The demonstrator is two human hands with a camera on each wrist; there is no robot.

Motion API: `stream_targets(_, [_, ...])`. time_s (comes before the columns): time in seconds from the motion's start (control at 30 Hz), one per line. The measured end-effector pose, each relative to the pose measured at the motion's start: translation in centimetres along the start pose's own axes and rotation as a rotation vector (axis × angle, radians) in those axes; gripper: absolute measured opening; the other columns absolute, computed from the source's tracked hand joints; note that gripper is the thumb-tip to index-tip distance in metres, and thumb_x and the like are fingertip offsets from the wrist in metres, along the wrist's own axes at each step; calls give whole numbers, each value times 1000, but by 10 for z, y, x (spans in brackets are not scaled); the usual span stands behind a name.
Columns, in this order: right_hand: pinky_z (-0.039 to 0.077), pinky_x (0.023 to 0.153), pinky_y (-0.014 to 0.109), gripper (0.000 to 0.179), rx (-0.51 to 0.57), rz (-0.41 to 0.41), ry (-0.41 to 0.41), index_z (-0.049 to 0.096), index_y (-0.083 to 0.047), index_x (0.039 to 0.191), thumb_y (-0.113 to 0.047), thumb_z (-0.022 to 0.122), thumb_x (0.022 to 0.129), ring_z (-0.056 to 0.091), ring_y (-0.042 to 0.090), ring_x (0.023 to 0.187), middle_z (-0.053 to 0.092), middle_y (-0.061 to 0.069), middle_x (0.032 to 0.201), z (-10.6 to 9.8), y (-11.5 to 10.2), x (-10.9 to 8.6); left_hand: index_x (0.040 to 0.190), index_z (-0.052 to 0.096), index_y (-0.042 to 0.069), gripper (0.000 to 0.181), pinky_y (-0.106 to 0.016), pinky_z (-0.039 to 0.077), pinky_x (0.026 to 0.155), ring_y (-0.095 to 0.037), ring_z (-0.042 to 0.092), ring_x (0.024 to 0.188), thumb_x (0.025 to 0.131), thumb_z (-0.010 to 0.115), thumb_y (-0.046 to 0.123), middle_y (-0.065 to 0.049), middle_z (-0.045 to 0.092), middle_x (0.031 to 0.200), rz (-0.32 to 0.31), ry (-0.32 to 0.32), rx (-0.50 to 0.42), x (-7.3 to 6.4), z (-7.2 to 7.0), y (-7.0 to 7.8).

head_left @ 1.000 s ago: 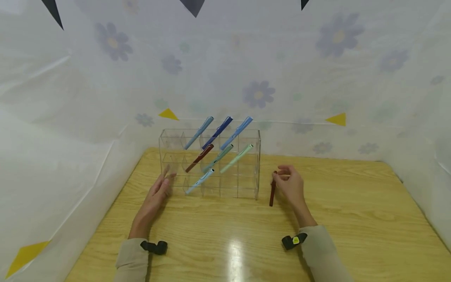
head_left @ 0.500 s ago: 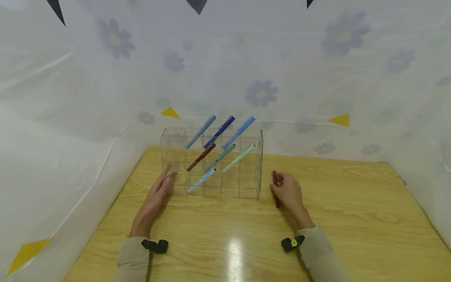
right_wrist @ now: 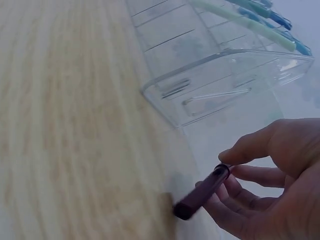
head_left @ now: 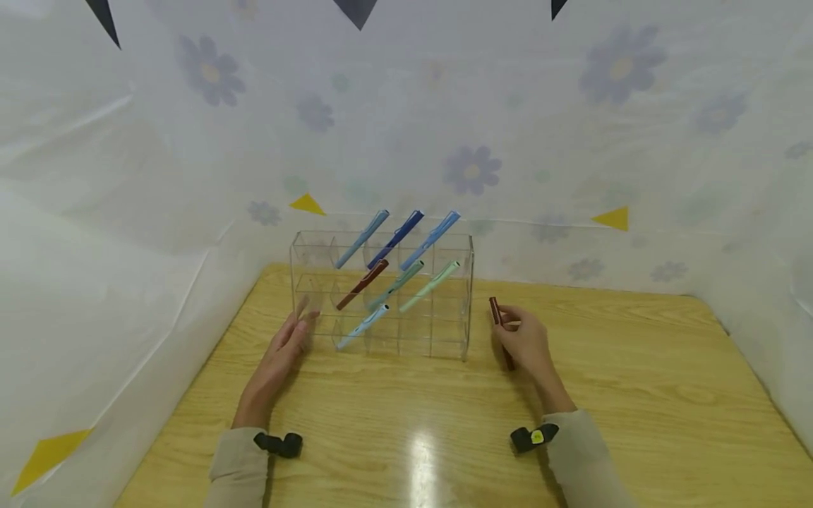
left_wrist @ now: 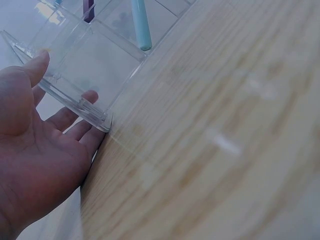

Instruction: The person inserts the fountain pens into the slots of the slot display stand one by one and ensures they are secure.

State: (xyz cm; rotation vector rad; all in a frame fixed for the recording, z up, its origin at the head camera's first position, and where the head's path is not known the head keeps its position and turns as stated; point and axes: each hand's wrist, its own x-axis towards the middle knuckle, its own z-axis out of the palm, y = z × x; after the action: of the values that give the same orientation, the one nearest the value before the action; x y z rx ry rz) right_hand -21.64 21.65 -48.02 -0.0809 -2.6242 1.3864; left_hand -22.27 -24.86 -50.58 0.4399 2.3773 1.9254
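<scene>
In the head view my right hand point(head_left: 526, 342) pinches a dark red pen point(head_left: 495, 311) between thumb and fingers, just right of a clear pen rack point(head_left: 449, 330). The pen's top leans left; my hand covers its middle. The right wrist view shows one end of the pen point(right_wrist: 200, 199) jutting past my fingertips, apart from the rack's side. My left hand point(head_left: 279, 360) holds the rack's left side; the left wrist view shows the thumb point(left_wrist: 40, 67) at the front edge and the other fingers around the side panel.
Three blue pens point(head_left: 396, 238) lean in the rack's top row. A dark red pen point(head_left: 362, 285), a teal pen point(head_left: 396, 283) and a pale green pen point(head_left: 430, 286) fill part of the middle row. One light blue pen point(head_left: 363, 327) sits below. Wooden table point(head_left: 394, 423) underneath.
My right hand has taken a fuller hold of the dark red pen and turned it, so its top now leans left and sits slightly higher. The left hand and the rack stay put.
</scene>
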Motion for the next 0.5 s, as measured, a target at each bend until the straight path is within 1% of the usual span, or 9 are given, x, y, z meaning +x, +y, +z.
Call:
stream_targets(0.17, [60, 75, 40, 48, 178, 40, -52, 53, 1, 146, -1, 63, 100, 64, 43, 107, 57, 27, 120, -11, -10, -2, 166, 14, 33, 55, -62, 12, 118, -34, 18, 154, 115, 32, 34, -19, 31, 164, 4, -1, 0, 1, 0, -1])
stream_targets(0.27, [60, 78, 43, 50, 285, 36, -66, 50, 2, 148, 3, 61, 99, 62, 45, 108, 54, 29, 125, -17, -14, -2, 166, 14, 32, 54, -62, 12, 118, -34, 18, 154, 115, 32, 34, -18, 32, 163, 2, 3, -1, 0, 0, 0])
stream_targets(0.4, [58, 83, 48, 56, 382, 9, -67, 47, -3, 152, 4, 61, 99, 61, 43, 108, 54, 31, 128, -23, -18, -2, 166, 15, 31, 54, -61, 13, 118, -34, 19, 154, 115, 32, 35, -17, 34, 163, 2, 7, 1, 0, 0, 0])
stream_targets(0.5, [59, 82, 48, 64, 416, -33, -61, 43, -12, 157, 3, 64, 98, 62, 35, 104, 54, 29, 127, -27, -22, -3, 166, 15, 31, 54, -62, 13, 118, -35, 19, 154, 115, 32, 34, -18, 34, 163, 8, 4, 2, 1, -1, -2])
